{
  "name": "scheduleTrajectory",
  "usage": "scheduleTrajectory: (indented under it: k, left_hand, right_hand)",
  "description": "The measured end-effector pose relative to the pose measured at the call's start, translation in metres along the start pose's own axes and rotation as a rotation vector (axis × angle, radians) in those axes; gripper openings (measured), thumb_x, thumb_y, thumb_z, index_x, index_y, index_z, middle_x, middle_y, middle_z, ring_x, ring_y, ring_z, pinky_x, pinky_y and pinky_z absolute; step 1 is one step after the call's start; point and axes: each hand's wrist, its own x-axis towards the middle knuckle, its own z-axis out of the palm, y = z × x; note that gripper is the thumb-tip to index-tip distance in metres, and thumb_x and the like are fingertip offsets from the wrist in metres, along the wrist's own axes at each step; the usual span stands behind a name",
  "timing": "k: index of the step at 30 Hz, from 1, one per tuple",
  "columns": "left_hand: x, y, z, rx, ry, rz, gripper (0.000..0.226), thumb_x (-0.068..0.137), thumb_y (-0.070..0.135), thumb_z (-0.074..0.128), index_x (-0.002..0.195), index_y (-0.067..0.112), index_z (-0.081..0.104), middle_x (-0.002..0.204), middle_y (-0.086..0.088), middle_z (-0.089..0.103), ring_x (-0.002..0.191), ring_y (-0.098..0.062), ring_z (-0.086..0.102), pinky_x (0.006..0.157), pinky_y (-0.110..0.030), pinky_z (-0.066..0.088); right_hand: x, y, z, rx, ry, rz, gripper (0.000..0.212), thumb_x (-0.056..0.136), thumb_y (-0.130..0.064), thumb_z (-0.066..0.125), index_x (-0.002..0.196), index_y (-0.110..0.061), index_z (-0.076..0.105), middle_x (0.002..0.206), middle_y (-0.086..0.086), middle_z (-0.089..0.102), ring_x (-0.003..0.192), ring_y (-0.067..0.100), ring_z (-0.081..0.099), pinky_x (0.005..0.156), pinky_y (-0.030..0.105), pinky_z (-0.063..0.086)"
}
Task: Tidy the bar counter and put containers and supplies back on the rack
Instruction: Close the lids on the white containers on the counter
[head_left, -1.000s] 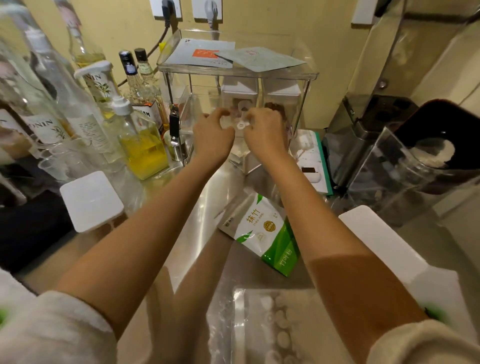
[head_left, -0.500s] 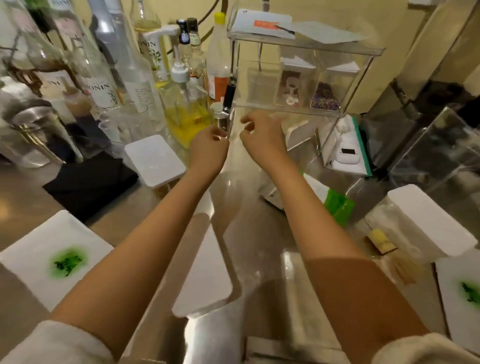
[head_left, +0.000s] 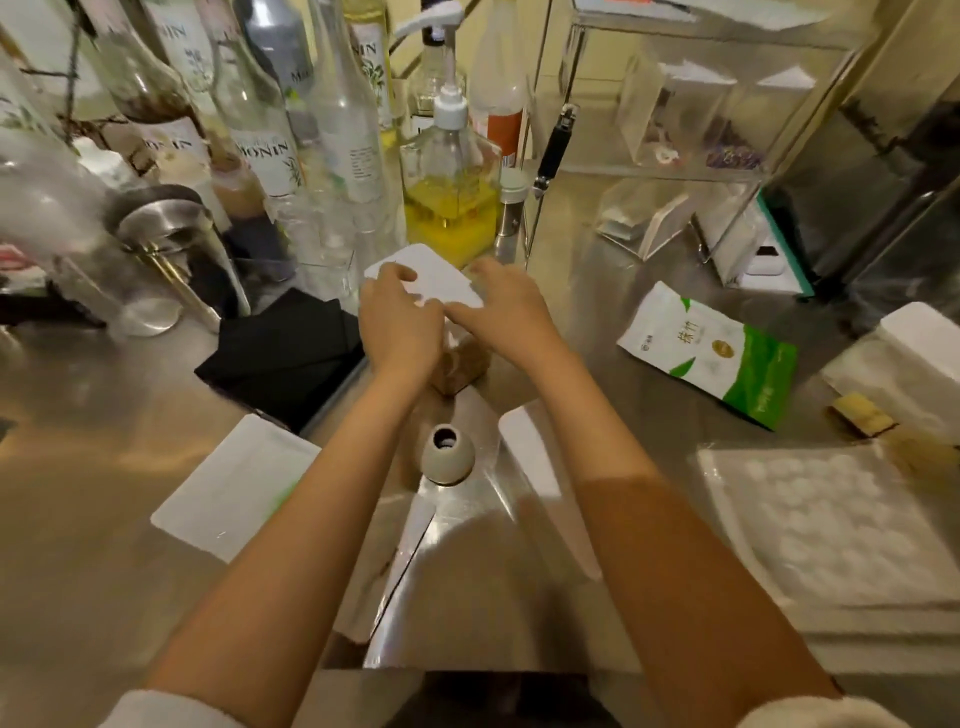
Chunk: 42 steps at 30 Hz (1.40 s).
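Observation:
A clear container with a white lid (head_left: 441, 278) and brown contents stands on the steel counter in front of the pump bottle. My left hand (head_left: 397, 325) lies over the lid's left near corner, fingers curled on it. My right hand (head_left: 504, 312) grips the lid's right side. Both hands hide most of the container's body. The clear acrylic rack (head_left: 691, 171) stands at the back right, with small clear boxes on its shelf and papers on top.
Syrup bottles (head_left: 265, 135) and a pump bottle of yellow liquid (head_left: 452, 208) crowd the back left. A black cloth (head_left: 285, 348), a green-white pouch (head_left: 711, 353), another white-lidded container (head_left: 914, 353), a white tray (head_left: 831, 525) and a grey tap (head_left: 447, 457) over the sink surround my arms.
My hands drew back from the rack's shelf and came down onto the white-lidded container. The view has tilted down toward the sink.

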Motion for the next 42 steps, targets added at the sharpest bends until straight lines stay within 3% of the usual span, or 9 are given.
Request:
scheduleTrajectory:
  k: [4,10,15,25,28,32,35,39,42]
  left_hand:
    - [0.010,-0.021,-0.006,-0.009,-0.069,-0.090,0.049,0.082,0.014,0.062,0.126,0.005,0.041,0.132,-0.017,0.043,0.116,-0.032,0.050,0.097,-0.039,0.045]
    - [0.016,-0.032,-0.007,-0.118,-0.241,-0.212,0.051,0.084,0.027,0.060,0.126,0.004,0.045,0.124,-0.015,0.057,0.114,-0.031,0.056,0.097,-0.045,0.048]
    - [0.020,-0.033,-0.005,-0.119,-0.285,-0.225,0.046,0.086,0.028,0.055,0.124,0.004,0.048,0.123,-0.016,0.058,0.113,-0.033,0.057,0.097,-0.047,0.048]
    - [0.025,-0.022,-0.002,-0.190,-0.326,-0.167,0.046,0.083,0.028,0.052,0.125,0.011,0.048,0.122,-0.011,0.056,0.107,-0.027,0.058,0.093,-0.043,0.051]
    - [0.028,-0.011,-0.003,-0.207,-0.317,-0.123,0.060,0.067,0.043,0.048,0.121,0.017,0.051,0.120,-0.008,0.057,0.103,-0.024,0.059,0.092,-0.046,0.051]
    - [0.026,0.003,0.002,-0.244,-0.372,-0.023,0.059,0.065,0.053,0.047,0.117,0.024,0.053,0.121,-0.003,0.059,0.107,-0.022,0.059,0.095,-0.046,0.049]
    - [0.026,0.013,0.012,-0.290,-0.420,0.057,0.076,0.064,0.060,0.047,0.132,0.026,0.044,0.133,-0.002,0.054,0.119,-0.020,0.054,0.102,-0.045,0.045]
    - [0.025,0.031,0.033,-0.340,-0.499,0.133,0.090,0.064,0.056,0.048,0.146,0.031,0.024,0.149,0.000,0.039,0.135,-0.020,0.041,0.108,-0.048,0.039]
    - [0.023,0.047,0.048,-0.373,-0.538,0.194,0.087,0.062,0.049,0.049,0.145,0.034,0.024,0.145,0.000,0.043,0.130,-0.022,0.046,0.104,-0.050,0.043]
  right_hand:
    - [0.011,-0.003,0.019,-0.063,-0.087,0.007,0.069,0.074,-0.047,0.068,0.131,-0.017,0.044,0.127,0.015,0.052,0.120,0.033,0.047,0.093,0.041,0.045]
    - [0.023,0.002,0.034,-0.190,-0.124,0.088,0.091,0.058,-0.056,0.067,0.134,-0.017,0.036,0.124,0.012,0.050,0.119,0.032,0.044,0.091,0.042,0.046]
    - [0.028,0.006,0.036,-0.193,-0.137,0.126,0.102,0.035,-0.071,0.052,0.120,-0.015,0.046,0.114,0.008,0.051,0.105,0.024,0.047,0.073,0.031,0.042]
    - [0.029,0.010,0.033,-0.003,0.000,0.157,0.078,0.053,-0.055,0.068,0.116,-0.014,0.050,0.108,0.007,0.052,0.093,0.014,0.038,0.065,0.022,0.034]
    - [0.029,0.009,0.023,0.029,0.066,0.171,0.086,0.044,-0.065,0.059,0.114,-0.015,0.054,0.104,0.006,0.057,0.093,0.016,0.048,0.055,0.017,0.032]
    - [0.026,0.014,0.004,0.137,0.142,0.198,0.092,0.037,-0.068,0.054,0.113,-0.016,0.058,0.103,0.005,0.062,0.100,0.021,0.057,0.066,0.027,0.050]
    - [0.020,0.021,-0.010,0.187,0.185,0.225,0.096,0.038,-0.070,0.059,0.119,-0.019,0.055,0.108,0.004,0.060,0.099,0.017,0.056,0.062,0.018,0.045]
    - [0.007,0.028,-0.035,0.343,0.276,0.189,0.064,0.053,-0.042,0.079,0.108,-0.016,0.059,0.102,0.002,0.065,0.097,0.017,0.062,0.074,0.033,0.058]
    - [-0.002,0.033,-0.054,0.356,0.322,0.130,0.052,0.062,-0.025,0.082,0.107,-0.021,0.058,0.085,-0.014,0.061,0.081,0.002,0.060,0.065,0.019,0.053]
